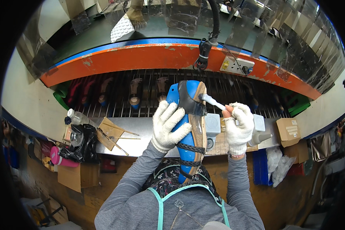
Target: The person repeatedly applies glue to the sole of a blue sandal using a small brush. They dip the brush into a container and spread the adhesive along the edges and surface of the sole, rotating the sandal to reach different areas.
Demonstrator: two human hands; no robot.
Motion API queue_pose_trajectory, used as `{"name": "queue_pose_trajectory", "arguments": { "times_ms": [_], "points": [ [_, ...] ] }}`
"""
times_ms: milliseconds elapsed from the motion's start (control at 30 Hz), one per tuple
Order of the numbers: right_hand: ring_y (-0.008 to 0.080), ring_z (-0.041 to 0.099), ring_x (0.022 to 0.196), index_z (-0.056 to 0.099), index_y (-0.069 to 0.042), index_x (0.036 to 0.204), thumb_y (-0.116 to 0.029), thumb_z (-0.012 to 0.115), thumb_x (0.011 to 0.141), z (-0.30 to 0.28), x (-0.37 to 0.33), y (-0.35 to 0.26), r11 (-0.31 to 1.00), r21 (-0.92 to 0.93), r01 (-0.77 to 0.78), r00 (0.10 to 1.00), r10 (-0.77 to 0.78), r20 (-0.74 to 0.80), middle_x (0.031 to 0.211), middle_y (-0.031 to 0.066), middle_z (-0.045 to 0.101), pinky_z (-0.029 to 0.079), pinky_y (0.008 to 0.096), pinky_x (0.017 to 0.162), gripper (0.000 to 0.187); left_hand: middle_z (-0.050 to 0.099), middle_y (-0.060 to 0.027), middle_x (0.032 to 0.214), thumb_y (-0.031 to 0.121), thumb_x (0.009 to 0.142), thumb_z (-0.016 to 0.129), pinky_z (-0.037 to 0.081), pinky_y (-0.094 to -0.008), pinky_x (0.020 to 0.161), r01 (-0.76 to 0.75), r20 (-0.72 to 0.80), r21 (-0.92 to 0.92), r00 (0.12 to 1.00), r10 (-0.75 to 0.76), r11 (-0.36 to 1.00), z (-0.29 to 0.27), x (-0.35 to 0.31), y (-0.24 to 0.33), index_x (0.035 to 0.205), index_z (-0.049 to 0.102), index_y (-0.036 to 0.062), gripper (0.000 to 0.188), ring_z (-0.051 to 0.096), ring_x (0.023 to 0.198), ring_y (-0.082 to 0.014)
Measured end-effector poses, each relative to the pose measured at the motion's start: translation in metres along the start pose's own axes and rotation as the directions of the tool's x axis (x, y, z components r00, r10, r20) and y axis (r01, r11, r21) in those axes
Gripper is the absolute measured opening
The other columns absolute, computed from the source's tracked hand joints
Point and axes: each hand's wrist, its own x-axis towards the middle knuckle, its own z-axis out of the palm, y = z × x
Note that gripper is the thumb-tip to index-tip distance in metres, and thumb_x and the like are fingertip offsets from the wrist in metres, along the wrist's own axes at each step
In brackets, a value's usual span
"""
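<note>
Apron: patterned dark cloth edged in teal [160,207], over a grey long-sleeved top, at the near edge.
Blue shoe last: [186,132] upright in front of the apron, its toe end near and its heel end far; a brown sole [197,132] faces right, with a black band [186,99] and braided straps [190,148] around it.
Left hand: [167,127] in a white glove, laid on the left side of the last, fingers fanned, thumb reaching right; whether it clasps the last, I cannot tell.
Right hand: [239,129] gloved too, bare fingertips showing, pinching the handle of a small brush [215,102]; the dark bristles touch the sole toward its far end.
Metal ledge: [142,144] beyond the lap; white square-topped containers [212,123] just right of the last, a cardboard box [289,131] farther right.
Left end: a cardboard piece [110,133] with thin sticks, then a black plastic bag [86,142] and a pink bottle [61,156].
Far side: a rack of metal rods [120,96] bearing more lasts, below an orange beam [142,56] with a white socket strip [237,65].
</note>
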Motion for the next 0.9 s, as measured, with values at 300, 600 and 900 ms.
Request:
{"name": "queue_pose_trajectory", "arguments": {
  "times_ms": [300, 600, 900],
  "points": [
    [0.0231, 0.054, 0.096, 0.078, -0.009, 0.094, -0.004, 0.085, 0.072, -0.005, 0.002, 0.005, 0.995, -0.061, 0.076, 0.993, -0.070, 0.094, 0.101, 0.0050, 0.067, 0.045, 0.0348, 0.081, 0.024, 0.061, -0.0130, 0.128, 0.015, 0.067, 0.077, 0.045, -0.0638, 0.102, -0.021, 0.008, 0.002, 1.000, 0.021, 1.000, 0.003, 0.007, -0.011, 0.114, 0.064, 0.0269, 0.050, 0.057, 0.123, -0.0365],
    [0.0228, 0.053, 0.089, 0.075, -0.010, 0.089, -0.005, 0.084, 0.066, -0.021, 0.019, 0.004, 0.957, -0.160, 0.243, 0.956, -0.208, 0.208, 0.097, 0.0034, 0.068, 0.040, 0.0364, 0.077, 0.025, 0.063, -0.0140, 0.123, 0.017, 0.065, 0.076, 0.045, -0.0642, 0.100, -0.053, 0.047, -0.006, 0.997, 0.053, 0.999, 0.003, 0.020, -0.020, 0.111, 0.064, 0.0260, 0.048, 0.060, 0.117, -0.0383],
    [0.0200, 0.061, 0.083, 0.078, -0.008, 0.088, -0.009, 0.083, 0.074, -0.020, 0.039, 0.011, 0.983, -0.073, 0.171, 0.972, -0.156, 0.176, 0.094, 0.0061, 0.069, 0.049, 0.0329, 0.070, 0.016, 0.062, -0.0158, 0.129, 0.018, 0.068, 0.076, 0.041, -0.0636, 0.106, -0.020, 0.005, -0.070, 1.000, 0.020, 0.997, 0.009, 0.024, -0.027, 0.112, 0.064, 0.0228, 0.046, 0.059, 0.123, -0.0393]
  ]
}}
